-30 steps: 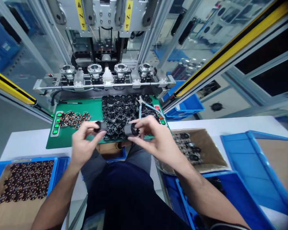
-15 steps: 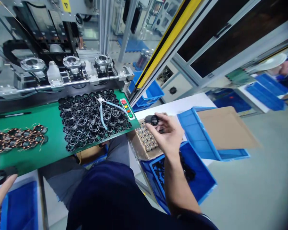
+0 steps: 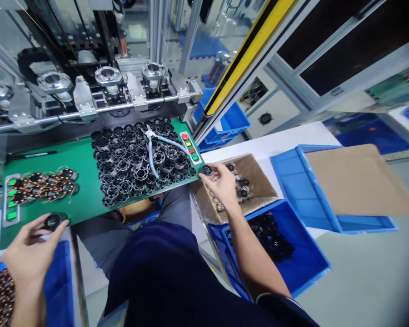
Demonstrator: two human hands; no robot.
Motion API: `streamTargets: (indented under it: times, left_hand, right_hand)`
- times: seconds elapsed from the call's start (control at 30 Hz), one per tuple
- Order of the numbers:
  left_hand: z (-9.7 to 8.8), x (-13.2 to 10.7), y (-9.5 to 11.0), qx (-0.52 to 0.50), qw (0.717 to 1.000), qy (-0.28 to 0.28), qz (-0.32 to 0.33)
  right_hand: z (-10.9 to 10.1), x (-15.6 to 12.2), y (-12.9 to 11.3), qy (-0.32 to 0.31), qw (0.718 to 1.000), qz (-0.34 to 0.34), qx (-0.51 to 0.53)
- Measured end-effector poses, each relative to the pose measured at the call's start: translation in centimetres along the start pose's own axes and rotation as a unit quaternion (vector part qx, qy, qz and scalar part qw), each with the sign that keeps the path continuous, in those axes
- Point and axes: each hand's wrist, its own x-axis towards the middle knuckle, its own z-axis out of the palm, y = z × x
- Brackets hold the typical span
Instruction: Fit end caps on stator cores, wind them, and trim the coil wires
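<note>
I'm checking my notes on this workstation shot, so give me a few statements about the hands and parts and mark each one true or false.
1. The left hand holds a small black ring-shaped part at the near edge of the green work mat. True.
2. The right hand rests on the blue plastic bin. False: it is over the brown cardboard box, holding a small black round part.
3. The light-blue-handled pliers lie on the pile of black ring parts. True.
4. The copper-wound coils sit right of that pile. False: they lie left of it.
</note>
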Motion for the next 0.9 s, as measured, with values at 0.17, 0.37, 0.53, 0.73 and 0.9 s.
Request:
streamTargets:
  times: [0.17, 0.37, 0.53, 0.73, 0.9]
  left_hand:
    - [-0.9, -0.3, 3.3, -0.125, 0.986, 0.09, -0.057]
    - [-2.8, -0.9, 4.5, -0.133, 0.988, 0.072, -0.012]
    - [-0.6, -0.9, 3.5, -0.122, 0.988, 0.089, -0.011]
    - [2.0, -0.6, 1.8, 0.036, 0.995, 0.089, 0.035]
    - [1.9, -2.4, 1.9, 0.04, 0.994, 0.1, 0.026]
  right_hand:
    - [-1.5, 0.1, -1.6, 0.018, 1.0, 0.007, 0.0]
    - [-3.7, -0.3, -4.2, 0.034, 0.999, -0.031, 0.001]
    - [-2.1, -0.8, -2.5, 0.075, 0.996, -0.007, 0.049]
    - [1.4, -1.3, 0.6, 0.059, 0.998, -0.014, -0.009]
    - [1.1, -0.9, 0.3, 0.037, 0.999, -0.019, -0.02]
